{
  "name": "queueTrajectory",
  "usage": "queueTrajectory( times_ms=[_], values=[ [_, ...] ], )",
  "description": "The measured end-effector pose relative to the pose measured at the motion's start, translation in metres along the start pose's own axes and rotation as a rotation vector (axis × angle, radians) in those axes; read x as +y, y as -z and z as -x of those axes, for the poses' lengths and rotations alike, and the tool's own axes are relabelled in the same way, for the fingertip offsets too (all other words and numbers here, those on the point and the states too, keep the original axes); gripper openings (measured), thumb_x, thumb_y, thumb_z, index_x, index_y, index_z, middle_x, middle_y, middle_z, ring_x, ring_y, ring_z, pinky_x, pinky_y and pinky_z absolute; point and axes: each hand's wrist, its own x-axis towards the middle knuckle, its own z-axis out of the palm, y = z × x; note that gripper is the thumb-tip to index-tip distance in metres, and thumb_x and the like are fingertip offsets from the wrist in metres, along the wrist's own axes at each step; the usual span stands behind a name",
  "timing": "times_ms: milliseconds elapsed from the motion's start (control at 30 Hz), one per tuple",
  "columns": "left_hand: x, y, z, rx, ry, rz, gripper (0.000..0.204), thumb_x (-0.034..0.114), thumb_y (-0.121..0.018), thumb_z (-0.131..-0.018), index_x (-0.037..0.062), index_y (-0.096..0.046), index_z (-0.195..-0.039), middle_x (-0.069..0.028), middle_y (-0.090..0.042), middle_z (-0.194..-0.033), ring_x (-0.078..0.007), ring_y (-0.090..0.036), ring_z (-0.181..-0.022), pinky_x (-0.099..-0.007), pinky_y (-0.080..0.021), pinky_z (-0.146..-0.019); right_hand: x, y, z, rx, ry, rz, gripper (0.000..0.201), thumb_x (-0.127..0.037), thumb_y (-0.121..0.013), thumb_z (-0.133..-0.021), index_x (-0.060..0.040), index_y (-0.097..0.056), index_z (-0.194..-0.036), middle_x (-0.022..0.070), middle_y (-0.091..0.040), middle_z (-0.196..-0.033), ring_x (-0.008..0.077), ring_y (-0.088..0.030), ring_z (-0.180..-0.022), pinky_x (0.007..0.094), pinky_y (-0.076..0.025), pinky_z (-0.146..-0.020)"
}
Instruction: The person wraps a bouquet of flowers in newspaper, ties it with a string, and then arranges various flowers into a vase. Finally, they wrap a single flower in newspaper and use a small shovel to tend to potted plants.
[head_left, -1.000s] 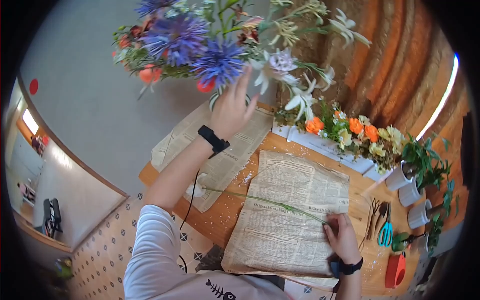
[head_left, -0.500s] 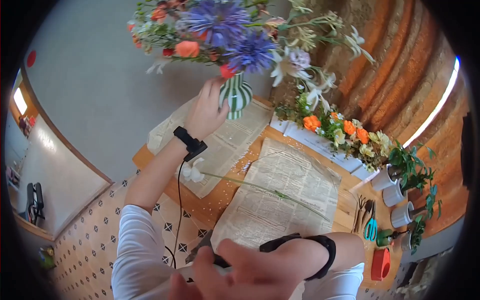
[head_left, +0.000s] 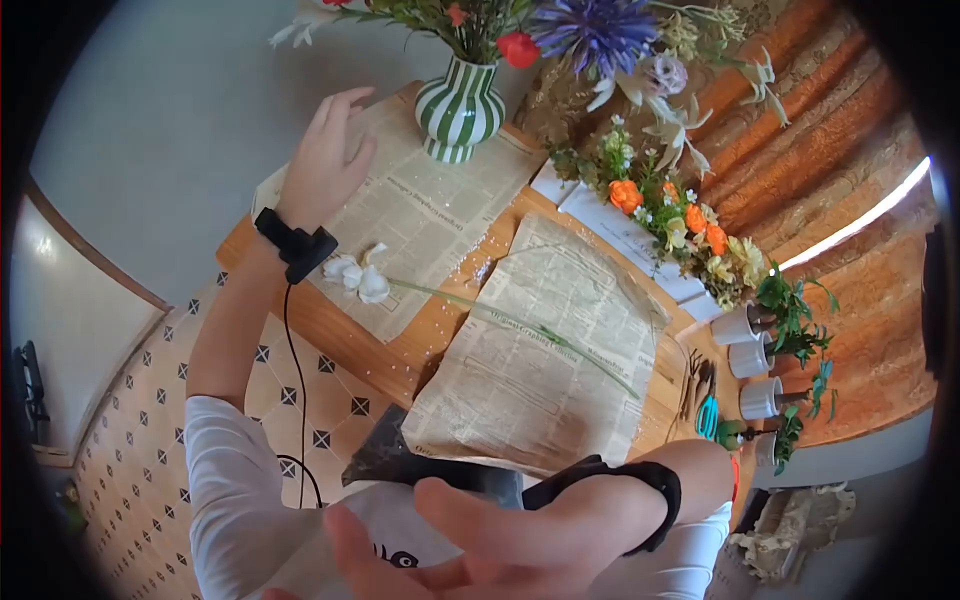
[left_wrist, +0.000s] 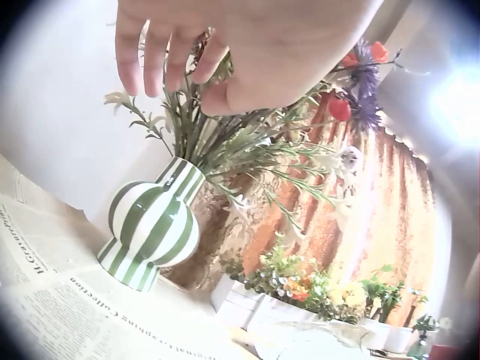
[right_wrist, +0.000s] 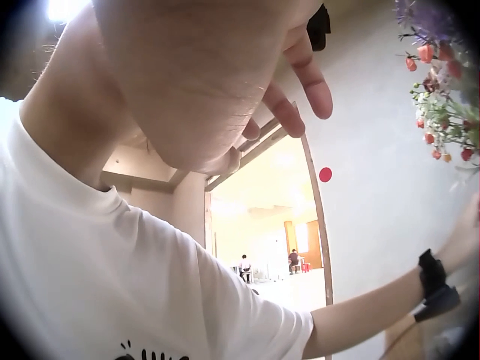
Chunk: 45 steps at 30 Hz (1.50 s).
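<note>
My left hand (head_left: 325,160) is held above the newsprint sheet on the left, its fingers loosely extended and holding nothing. To its right stands a green-and-white striped vase (head_left: 460,105), upright and full of artificial flowers. In the left wrist view the fingers hang in front of the stems (left_wrist: 199,139), above the vase (left_wrist: 154,232). My right hand (head_left: 490,545) is raised close to the head camera, near my chest, with fingers spread and nothing in them. A white flower (head_left: 358,275) lies on the table, its long green stem (head_left: 500,318) across the crumpled newsprint (head_left: 530,400).
White planter boxes (head_left: 630,240) with orange and yellow flowers line the table's back edge. Several white pots (head_left: 750,355) of green plants stand at the right, near teal-handled scissors (head_left: 707,415) and small garden tools (head_left: 690,385). Small white bits are scattered over the wooden table (head_left: 395,365).
My left hand has come away from the blue flowers and the vase, leftward. My right hand has left the stem's end and risen toward the head camera. The head view has shifted.
</note>
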Motion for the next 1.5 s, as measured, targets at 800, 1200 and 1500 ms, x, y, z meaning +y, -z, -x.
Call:
queueTrajectory(
  times_ms=[800,1200,1500],
  values=[
    [0.024,-0.101,-0.018,-0.276,0.018,0.179,0.088,0.04,-0.077,-0.095,-0.0118,-0.037,-0.153,-0.0343,-0.052,-0.147,-0.0461,-0.053,-0.139,-0.0516,-0.045,-0.116,0.23,-0.066,0.14,0.15,-1.385,-0.691,0.035,-0.02,-0.064,-0.11,0.0003,-0.06,-0.138,0.0083,-0.071,-0.126,0.016,-0.073,-0.102,0.0307,-0.061,-0.081],
    [-0.055,-0.169,-0.125,0.017,0.343,0.067,0.103,0.062,-0.087,-0.079,-0.0087,-0.05,-0.143,-0.0322,-0.058,-0.143,-0.0427,-0.061,-0.132,-0.0472,-0.052,-0.109,0.423,-0.185,0.201,0.082,-0.773,-0.009,0.027,-0.017,-0.064,-0.107,-0.008,-0.065,-0.133,0.0079,-0.073,-0.123,0.0203,-0.07,-0.102,0.0381,-0.06,-0.08],
    [-0.046,-0.182,-0.133,0.197,0.101,0.42,0.065,0.037,-0.08,-0.093,-0.0018,-0.057,-0.14,-0.025,-0.074,-0.123,-0.042,-0.071,-0.117,-0.0449,-0.054,-0.102,0.418,-0.183,0.172,0.152,-0.91,0.136,0.018,-0.017,-0.073,-0.1,-0.0069,-0.071,-0.114,0.0103,-0.075,-0.1,0.0255,-0.073,-0.086,0.0379,-0.059,-0.076]
  ],
)
